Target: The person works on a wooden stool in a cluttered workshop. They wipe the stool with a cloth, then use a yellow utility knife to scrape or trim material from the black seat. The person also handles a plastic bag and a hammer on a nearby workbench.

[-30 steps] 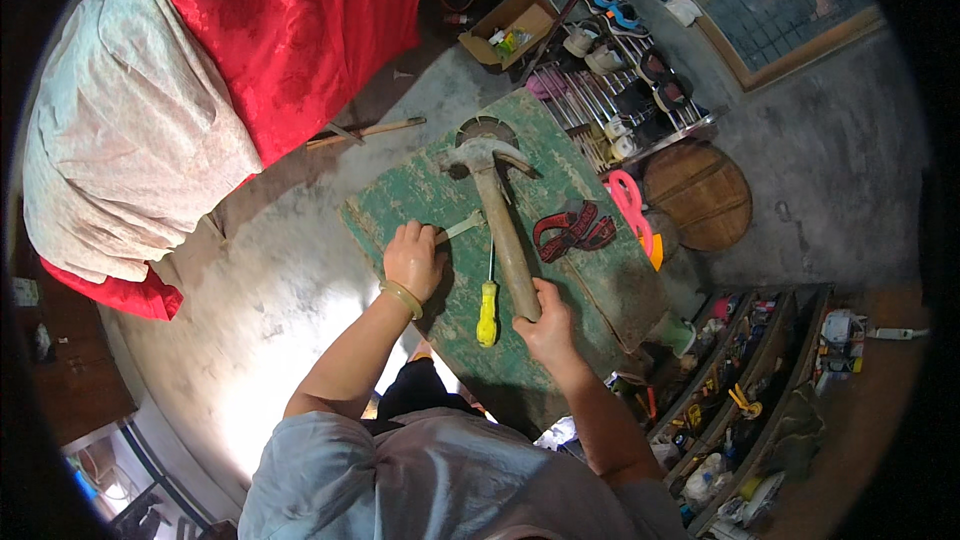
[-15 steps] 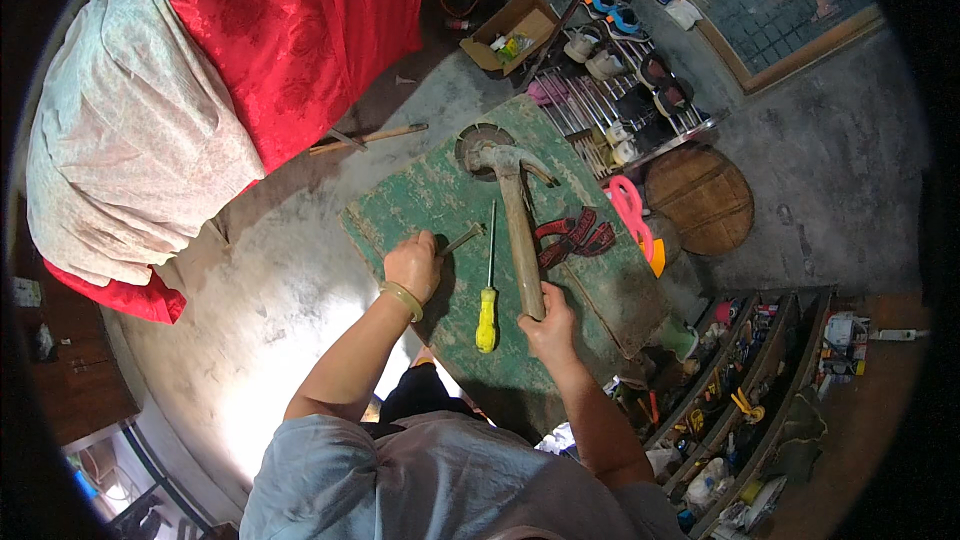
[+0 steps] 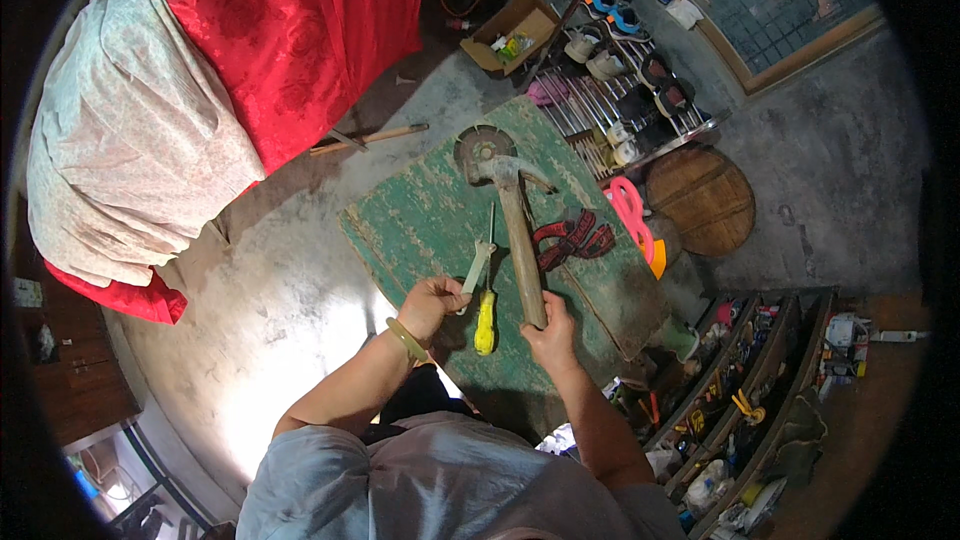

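Note:
My left hand [image 3: 432, 304], wearing a pale bangle, is closed on the end of a small metal spanner [image 3: 475, 272]. The spanner's far jaw crosses above the shaft of a screwdriver [image 3: 486, 326] with a yellow handle, which lies on a worn green board table [image 3: 400, 235]. My right hand [image 3: 552, 332] wraps round the lower end of a claw hammer's wooden handle [image 3: 518, 240]. The hammer's head [image 3: 508, 171] is at the far side, just in front of a round cutting disc [image 3: 478, 144]. Right of the handle lies a bundled red and black strap [image 3: 572, 240].
Beyond the table stand a metal shoe rack [image 3: 610, 90] and a cardboard box [image 3: 510, 32]. A round wooden lid [image 3: 700, 198] and pink-handled scissors [image 3: 627, 208] are at the right. Shelves of tools [image 3: 740, 390] stand near right; red cloth [image 3: 300, 30] hangs at far left.
My left hand has shifted right and nearer, turning the spanner so its flat side shows over the screwdriver. The hammer has come slightly nearer, uncovering more of the disc.

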`<state>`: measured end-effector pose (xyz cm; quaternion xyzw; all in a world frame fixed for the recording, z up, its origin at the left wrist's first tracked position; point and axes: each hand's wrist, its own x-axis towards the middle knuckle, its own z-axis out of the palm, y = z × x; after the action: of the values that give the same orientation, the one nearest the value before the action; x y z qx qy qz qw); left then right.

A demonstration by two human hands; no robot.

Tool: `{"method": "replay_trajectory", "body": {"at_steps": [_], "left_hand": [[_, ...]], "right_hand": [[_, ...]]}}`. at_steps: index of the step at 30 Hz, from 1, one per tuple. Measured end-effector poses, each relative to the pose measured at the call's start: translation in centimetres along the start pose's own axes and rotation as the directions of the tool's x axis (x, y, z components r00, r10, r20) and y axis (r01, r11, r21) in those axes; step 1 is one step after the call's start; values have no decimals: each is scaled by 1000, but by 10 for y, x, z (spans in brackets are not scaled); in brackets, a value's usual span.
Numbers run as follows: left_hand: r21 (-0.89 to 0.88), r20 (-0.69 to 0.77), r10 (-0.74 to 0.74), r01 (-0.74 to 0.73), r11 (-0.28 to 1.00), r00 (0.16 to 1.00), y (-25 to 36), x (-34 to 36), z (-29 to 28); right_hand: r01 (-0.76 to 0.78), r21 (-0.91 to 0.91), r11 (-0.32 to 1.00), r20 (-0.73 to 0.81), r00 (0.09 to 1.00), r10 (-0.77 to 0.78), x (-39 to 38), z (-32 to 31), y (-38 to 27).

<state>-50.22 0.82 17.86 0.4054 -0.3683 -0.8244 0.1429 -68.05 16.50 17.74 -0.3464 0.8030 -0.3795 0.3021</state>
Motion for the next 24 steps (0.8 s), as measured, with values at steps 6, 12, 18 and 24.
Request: {"method": "replay_trajectory", "body": {"at_steps": [6, 12, 18, 24], "left_hand": [[-68, 0, -44, 43, 997, 999, -7, -2, 15], [-103, 20, -60, 62, 993, 998, -7, 11, 22], [-73, 11, -72, 72, 995, 997, -4, 18, 30], [-6, 33, -7, 7, 1000, 999, -7, 31, 37]], "right_hand": [[7, -44, 999, -23, 1000, -8, -6, 0, 14], [-17, -16, 1000, -37, 999, 16, -12, 4, 23], [-13, -81, 997, -51, 999, 9, -18, 3, 21], [-38, -314, 949, -40, 999, 27, -17, -6, 6]]}}
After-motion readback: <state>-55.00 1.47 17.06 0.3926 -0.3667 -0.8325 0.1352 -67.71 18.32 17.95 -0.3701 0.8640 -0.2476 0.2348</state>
